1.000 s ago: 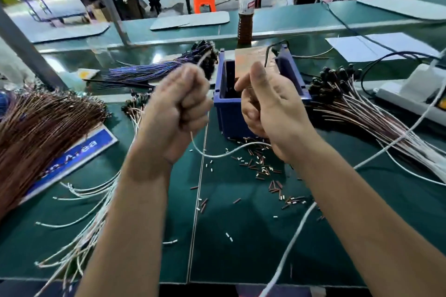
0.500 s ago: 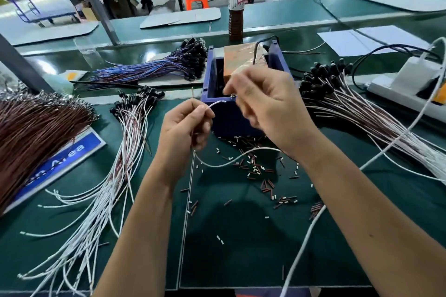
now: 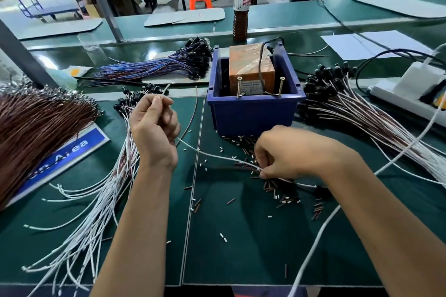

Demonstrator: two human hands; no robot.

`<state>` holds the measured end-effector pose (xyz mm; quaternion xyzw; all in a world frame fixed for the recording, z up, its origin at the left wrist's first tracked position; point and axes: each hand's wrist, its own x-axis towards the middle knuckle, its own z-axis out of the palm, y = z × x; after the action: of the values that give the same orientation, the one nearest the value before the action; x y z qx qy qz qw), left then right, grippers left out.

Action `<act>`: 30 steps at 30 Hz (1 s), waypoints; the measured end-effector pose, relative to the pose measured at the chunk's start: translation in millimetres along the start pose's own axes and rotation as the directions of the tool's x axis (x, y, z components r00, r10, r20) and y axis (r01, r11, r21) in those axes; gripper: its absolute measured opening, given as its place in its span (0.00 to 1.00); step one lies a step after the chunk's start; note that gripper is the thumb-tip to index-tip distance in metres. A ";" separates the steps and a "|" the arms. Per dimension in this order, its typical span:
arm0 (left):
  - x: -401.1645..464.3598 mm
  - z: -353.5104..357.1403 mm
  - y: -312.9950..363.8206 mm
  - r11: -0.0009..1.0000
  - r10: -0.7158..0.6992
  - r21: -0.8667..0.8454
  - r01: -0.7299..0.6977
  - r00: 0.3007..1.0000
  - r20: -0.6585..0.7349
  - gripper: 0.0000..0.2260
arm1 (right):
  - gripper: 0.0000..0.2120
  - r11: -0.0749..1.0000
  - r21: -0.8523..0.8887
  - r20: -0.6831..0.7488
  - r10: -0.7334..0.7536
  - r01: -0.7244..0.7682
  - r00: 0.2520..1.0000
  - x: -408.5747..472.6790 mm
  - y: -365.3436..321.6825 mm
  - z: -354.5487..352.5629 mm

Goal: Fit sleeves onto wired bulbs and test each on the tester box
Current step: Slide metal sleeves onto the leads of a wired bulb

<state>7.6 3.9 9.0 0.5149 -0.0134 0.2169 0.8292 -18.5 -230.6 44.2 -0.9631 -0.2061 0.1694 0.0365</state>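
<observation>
Head view: left hand (image 3: 154,128) pinches wire (image 3: 217,155); right hand (image 3: 287,152) picks among sleeves (image 3: 284,196).

Dark green bench mat (image 3: 241,236). Navy-blue plastic bin (image 3: 253,113) holds an orange-tan tester box (image 3: 251,70) with a black cable. Scattered sleeves (image 3: 284,190) dark brown, a few white bits among them. White wire (image 3: 217,155) across the mat. Left wire bundle (image 3: 96,212) white with reddish strands; right bundle (image 3: 362,118) white and brown, black bulb caps. Far bundle (image 3: 156,67) blue-purple, black tips. Brown wire heap (image 3: 31,128) far left. Blue sign (image 3: 70,154), white lettering. Bottle (image 3: 241,14) of amber-brown liquid, red-white label. White power strip (image 3: 405,96).
</observation>
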 end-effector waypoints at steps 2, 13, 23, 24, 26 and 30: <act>1.2 -0.8 0.8 1.000 0.003 -0.003 -0.003 1.000 -0.016 0.14 | 0.11 1.000 -0.017 0.037 -0.005 0.005 0.999 -0.2 1.7 -0.8; -23.5 24.4 -7.0 0.881 0.269 0.308 -0.358 0.917 0.295 0.13 | 0.03 0.435 0.851 -0.112 -0.400 0.296 0.910 11.1 -13.1 -19.1; -24.9 28.7 -2.7 0.975 0.165 0.111 -0.192 0.962 0.218 0.12 | 0.03 0.117 0.836 -0.491 -0.276 0.536 0.826 27.9 -19.5 13.1; -25.6 30.4 -2.2 0.985 0.134 0.075 -0.152 0.968 0.210 0.12 | 0.05 0.177 0.809 -0.518 -0.238 0.561 0.822 29.3 -22.3 15.0; -28.3 34.3 -0.8 0.999 0.049 -0.007 -0.049 0.979 0.199 0.12 | 0.08 0.286 0.744 -0.577 -0.180 0.603 0.797 32.0 -25.2 19.7; -34.0 41.8 2.7 0.980 -0.113 -0.135 0.147 0.966 0.233 0.13 | 0.08 0.369 0.669 -0.651 -0.126 0.645 0.748 33.1 -33.8 28.9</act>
<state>-15.8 -42.8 22.6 0.4713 -0.0893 0.1007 0.8716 -12.9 -186.2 11.4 -0.7321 -0.3030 -0.0187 0.6099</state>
